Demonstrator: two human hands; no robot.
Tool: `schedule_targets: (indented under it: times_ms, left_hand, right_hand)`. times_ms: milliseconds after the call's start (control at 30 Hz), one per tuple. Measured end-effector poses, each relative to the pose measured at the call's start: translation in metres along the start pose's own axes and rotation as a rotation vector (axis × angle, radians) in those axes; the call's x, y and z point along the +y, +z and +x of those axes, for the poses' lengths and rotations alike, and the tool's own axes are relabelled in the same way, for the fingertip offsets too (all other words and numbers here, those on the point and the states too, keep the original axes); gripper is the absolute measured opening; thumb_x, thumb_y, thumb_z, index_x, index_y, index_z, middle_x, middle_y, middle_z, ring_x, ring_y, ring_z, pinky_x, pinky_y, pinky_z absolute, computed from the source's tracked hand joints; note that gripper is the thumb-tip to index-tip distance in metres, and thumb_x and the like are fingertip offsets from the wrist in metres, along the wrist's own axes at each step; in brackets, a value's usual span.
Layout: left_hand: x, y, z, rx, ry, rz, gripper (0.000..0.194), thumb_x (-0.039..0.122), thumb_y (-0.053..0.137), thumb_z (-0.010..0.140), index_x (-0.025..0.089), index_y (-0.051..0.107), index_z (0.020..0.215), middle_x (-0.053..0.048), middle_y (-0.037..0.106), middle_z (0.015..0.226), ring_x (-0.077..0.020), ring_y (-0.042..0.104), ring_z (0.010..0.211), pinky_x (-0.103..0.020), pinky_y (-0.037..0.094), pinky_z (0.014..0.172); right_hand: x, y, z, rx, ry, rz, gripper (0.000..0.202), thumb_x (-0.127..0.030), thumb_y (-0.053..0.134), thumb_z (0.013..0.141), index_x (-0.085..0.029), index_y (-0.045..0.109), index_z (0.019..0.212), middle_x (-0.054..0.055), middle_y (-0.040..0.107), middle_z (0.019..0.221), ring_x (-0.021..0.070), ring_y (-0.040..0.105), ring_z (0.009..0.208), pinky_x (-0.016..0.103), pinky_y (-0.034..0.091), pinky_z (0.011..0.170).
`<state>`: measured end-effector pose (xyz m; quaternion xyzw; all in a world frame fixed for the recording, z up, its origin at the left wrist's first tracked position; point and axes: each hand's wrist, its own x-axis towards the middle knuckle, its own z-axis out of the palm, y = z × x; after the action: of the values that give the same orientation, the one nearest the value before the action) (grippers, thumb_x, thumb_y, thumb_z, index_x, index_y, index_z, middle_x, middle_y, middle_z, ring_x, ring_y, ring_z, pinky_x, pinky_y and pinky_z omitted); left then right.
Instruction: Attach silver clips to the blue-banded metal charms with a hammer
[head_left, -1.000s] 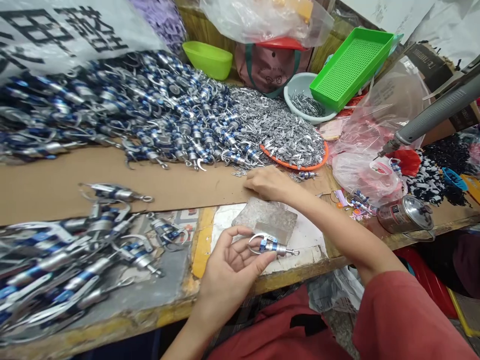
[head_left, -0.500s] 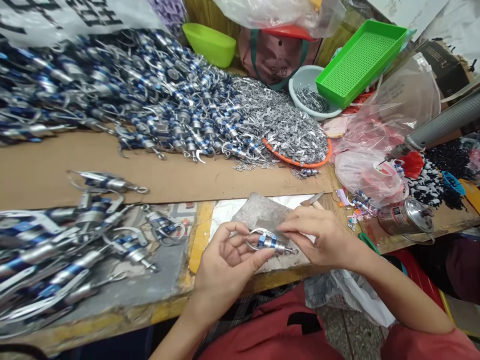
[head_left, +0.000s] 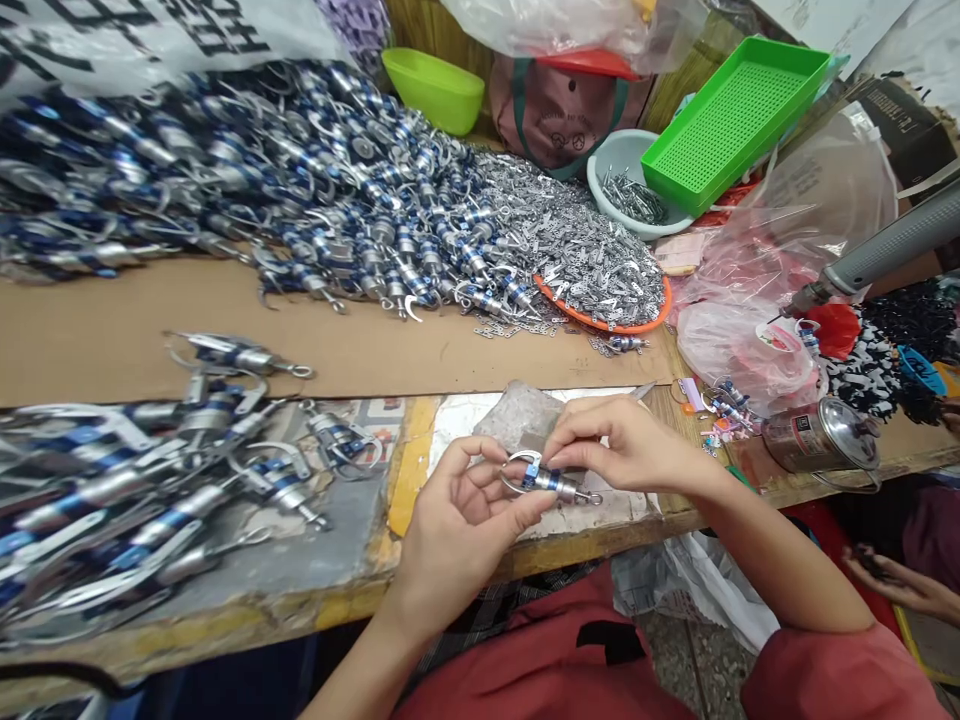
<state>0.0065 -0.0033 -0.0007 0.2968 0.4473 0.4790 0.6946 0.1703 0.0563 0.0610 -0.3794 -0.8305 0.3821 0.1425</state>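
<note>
A blue-silver fitting [head_left: 555, 484] is held over the tabletop [head_left: 600, 546] by the left grip [head_left: 461, 525]; the right grip [head_left: 628, 442] is pinched at it, contents hidden. “come to” is printed on the bag [head_left: 556, 115].

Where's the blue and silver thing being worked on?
In the head view, the blue and silver thing is slightly right of and below the middle, in the left hand, with the right hand at its upper side, near the grey slab.
</note>
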Motion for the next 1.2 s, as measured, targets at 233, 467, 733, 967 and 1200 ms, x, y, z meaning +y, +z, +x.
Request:
schedule_targets:
  times_ms: [233, 467, 733, 967, 1200]
  left_hand:
    - [0.0, 0.0, 0.001, -0.011, 0.014, 0.034, 0.046, 0.021, 0.079, 0.06, 0.02, 0.041, 0.086, 0.006, 0.062, 0.071, -0.0075, 0.059, 0.059, -0.019, 0.052, 0.056]
    - [-0.002, 0.001, 0.001, 0.015, 0.008, 0.025, 0.046, 0.021, 0.08, 0.058, 0.02, 0.042, 0.086, 0.006, 0.06, 0.073, -0.009, 0.061, 0.064, -0.02, 0.052, 0.056]
    - [0.002, 0.003, 0.001, 0.037, 0.012, 0.04, 0.047, 0.021, 0.08, 0.056, 0.02, 0.043, 0.085, 0.006, 0.06, 0.071, -0.0108, 0.063, 0.064, -0.02, 0.052, 0.056]
    - [0.001, 0.002, 0.0, 0.051, -0.016, 0.019, 0.052, 0.022, 0.082, 0.054, 0.021, 0.041, 0.086, 0.006, 0.062, 0.071, -0.0125, 0.066, 0.067, -0.022, 0.053, 0.062]
    - [0.003, 0.002, 0.002, 0.043, -0.018, 0.034, 0.052, 0.023, 0.083, 0.054, 0.021, 0.041, 0.085, 0.005, 0.064, 0.071, -0.0119, 0.066, 0.066, -0.023, 0.053, 0.064]
  right_hand:
    - [0.007, 0.023, 0.002, 0.14, -0.048, -0.169, 0.016, -0.019, 0.06, 0.084, -0.022, 0.073, 0.092, 0.0, 0.064, 0.073, 0.0095, 0.057, 0.065, 0.019, 0.04, 0.059]
    - [0.04, 0.0, -0.075, 0.673, 0.373, -0.397, 0.031, -0.036, 0.053, 0.088, -0.021, 0.058, 0.114, 0.006, 0.064, 0.094, 0.0186, 0.06, 0.084, 0.03, 0.048, 0.072]
    - [0.05, 0.011, -0.109, 0.48, 0.363, -0.58, 0.027, -0.031, 0.047, 0.091, -0.018, 0.054, 0.113, 0.009, 0.064, 0.098, 0.0202, 0.062, 0.089, 0.031, 0.05, 0.075]
    - [-0.008, 0.01, -0.094, 0.34, -0.066, -0.649, 0.061, -0.004, 0.039, 0.087, -0.03, 0.028, 0.142, 0.004, 0.066, 0.102, 0.0138, 0.064, 0.083, 0.023, 0.05, 0.071]
    - [-0.002, 0.022, -0.101, 0.359, 0.013, -0.64, 0.063, -0.004, 0.04, 0.086, -0.028, 0.029, 0.142, 0.005, 0.066, 0.1, 0.0148, 0.064, 0.081, 0.023, 0.051, 0.068]
